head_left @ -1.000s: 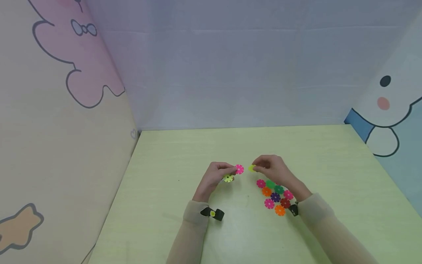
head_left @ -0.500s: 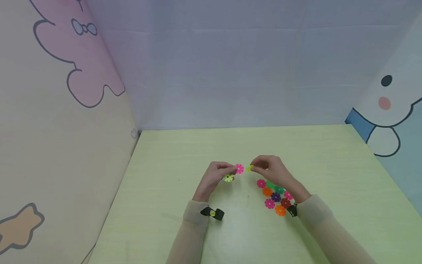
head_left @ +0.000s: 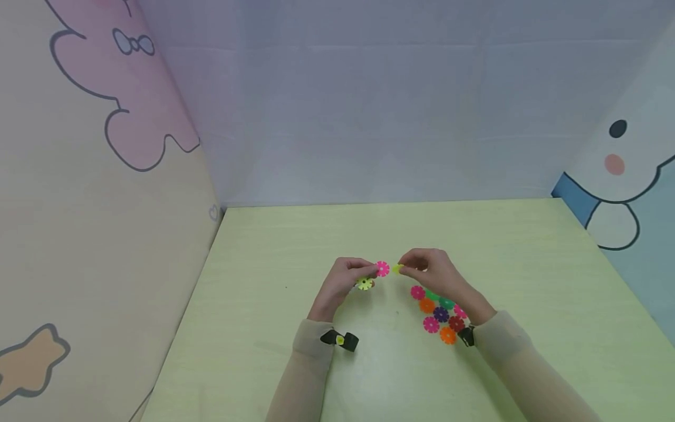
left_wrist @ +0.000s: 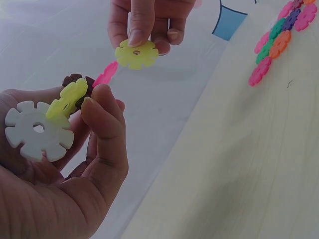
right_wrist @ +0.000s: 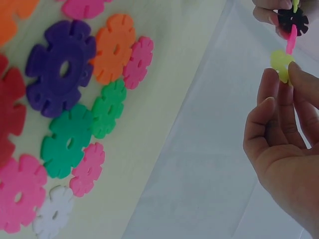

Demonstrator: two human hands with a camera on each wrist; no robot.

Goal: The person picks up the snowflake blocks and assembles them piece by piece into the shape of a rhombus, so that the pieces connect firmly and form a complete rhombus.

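My left hand (head_left: 338, 287) holds a chain of slotted snowflake discs. In the left wrist view, a white disc (left_wrist: 29, 130) joins a yellow disc (left_wrist: 70, 97), then come a dark disc (left_wrist: 75, 79) and a pink disc (left_wrist: 105, 74) at the far end. My right hand (head_left: 440, 274) pinches a single yellow disc (right_wrist: 282, 65) between thumb and fingers. That disc is right beside the pink one, with a narrow gap between them in the head view. Both hands are raised above the table, and the fingers partly cover the chain.
Loose discs lie in a cluster on the pale table (head_left: 274, 252) below my right forearm, among them a purple disc (right_wrist: 61, 68), a green disc (right_wrist: 67, 142) and an orange disc (head_left: 448, 335). A pale curtain (head_left: 358, 117) stands behind the table, printed panels at the sides.
My right hand has moved slightly left with its yellow disc, closing most of the distance to the pink disc. The left hand has stayed almost still.
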